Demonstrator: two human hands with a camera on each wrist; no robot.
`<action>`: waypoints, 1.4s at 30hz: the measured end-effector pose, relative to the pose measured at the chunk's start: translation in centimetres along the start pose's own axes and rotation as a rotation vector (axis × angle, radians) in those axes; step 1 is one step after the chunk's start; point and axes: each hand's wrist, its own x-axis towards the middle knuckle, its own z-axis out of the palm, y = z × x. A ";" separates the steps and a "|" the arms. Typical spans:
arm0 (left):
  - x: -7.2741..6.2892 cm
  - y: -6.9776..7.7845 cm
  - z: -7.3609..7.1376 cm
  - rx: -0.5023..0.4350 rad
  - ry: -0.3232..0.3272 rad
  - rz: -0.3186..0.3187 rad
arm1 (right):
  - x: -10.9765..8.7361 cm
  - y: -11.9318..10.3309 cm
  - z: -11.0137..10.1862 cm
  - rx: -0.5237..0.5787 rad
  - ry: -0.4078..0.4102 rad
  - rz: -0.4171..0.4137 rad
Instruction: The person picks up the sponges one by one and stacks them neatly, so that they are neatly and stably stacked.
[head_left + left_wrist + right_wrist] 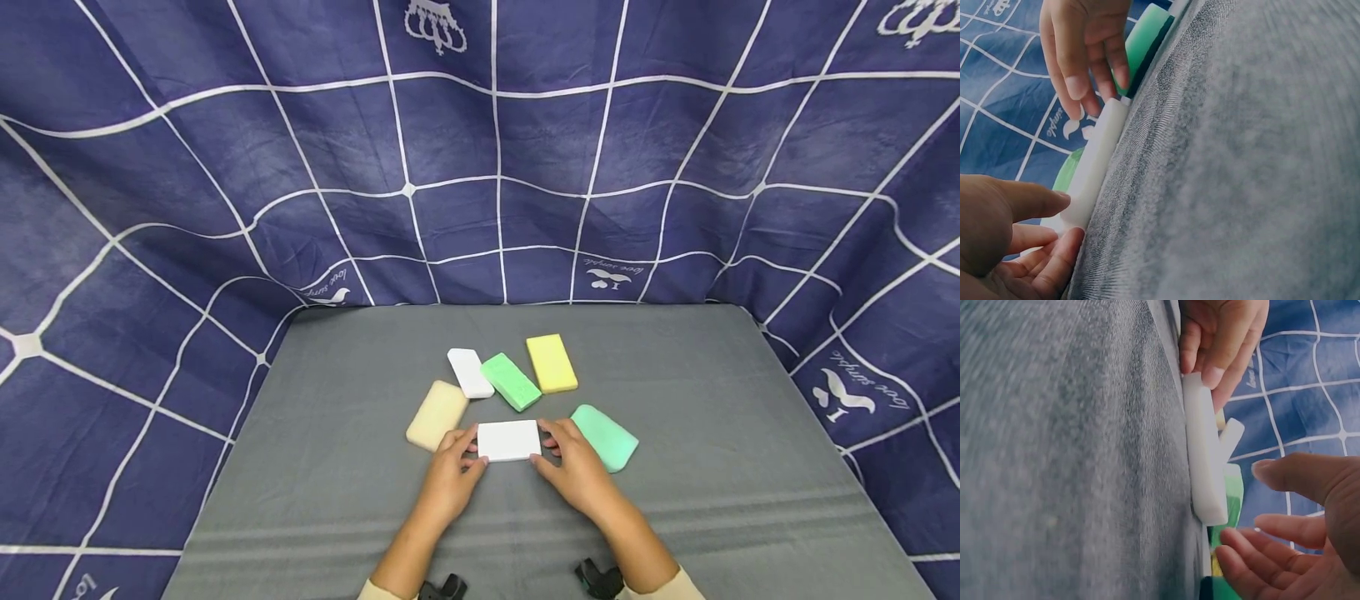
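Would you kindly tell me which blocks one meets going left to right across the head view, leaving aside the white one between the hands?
Beige rectangular block, flat white block, bright green rectangular block, yellow rectangular block, mint-green tapered block.

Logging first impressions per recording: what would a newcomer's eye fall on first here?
Probably the white block on the gray cloth, with the left hand at its left end and the right hand at its right. Next, five other pieces arc around it, from the cream one on the left to the mint one on the right. Behind hangs a blue, white-gridded curtain.
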 end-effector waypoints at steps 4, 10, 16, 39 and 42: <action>0.1 -0.1 -0.1 -0.003 -0.008 -0.008 | -0.1 0.1 -0.5 -0.013 0.054 -0.029; 0.1 -0.1 -0.1 -0.003 -0.013 -0.014 | -0.3 0.8 -1.4 -0.048 0.126 -0.035; 0.0 0.0 -0.1 -0.004 -0.011 -0.004 | -0.5 1.7 -2.4 -0.057 0.179 -0.015; 0.1 -0.3 0.1 -0.026 -0.009 0.003 | -2.3 5.1 -4.7 -0.128 0.292 0.123; 0.2 -0.3 0.0 -0.032 -0.009 0.001 | -2.4 5.3 -4.9 -0.120 0.271 0.142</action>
